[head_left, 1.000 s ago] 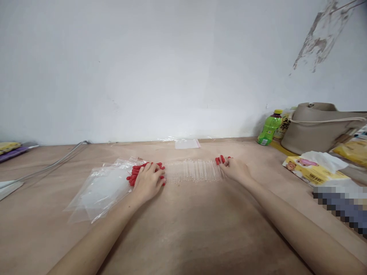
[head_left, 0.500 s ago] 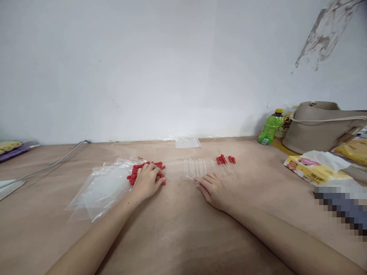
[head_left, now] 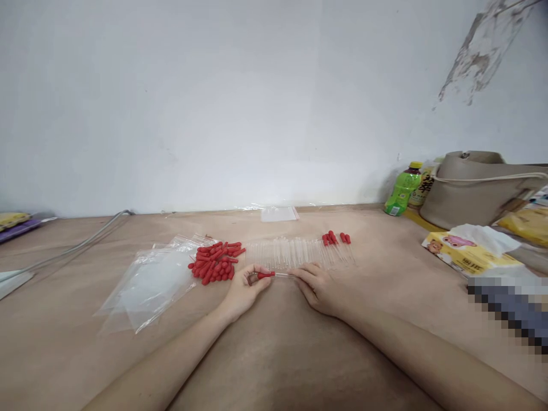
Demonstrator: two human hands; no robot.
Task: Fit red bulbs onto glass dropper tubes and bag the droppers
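My left hand (head_left: 246, 288) pinches a red rubber dropper bulb (head_left: 266, 274) between thumb and fingers. Its mouth faces the end of a clear glass dropper tube (head_left: 282, 275), which my right hand (head_left: 314, 285) grips; whether the two touch I cannot tell. Left of my hands lies a pile of loose red bulbs (head_left: 212, 264). Behind them a row of clear tubes (head_left: 286, 253) is laid side by side. To the right of the row several tubes carry red bulbs (head_left: 331, 238) on their far ends.
Clear zip bags (head_left: 149, 285) lie left of the pile, another small bag (head_left: 279, 214) by the wall. At right are a green bottle (head_left: 402, 191), a beige bag (head_left: 462, 191) and a yellow tissue pack (head_left: 475, 254). A grey cable (head_left: 85, 244) crosses the left side.
My left hand has come away from the pile to the right with a red bulb, meeting the tube in my right hand. The right hand has turned that tube nearly level.
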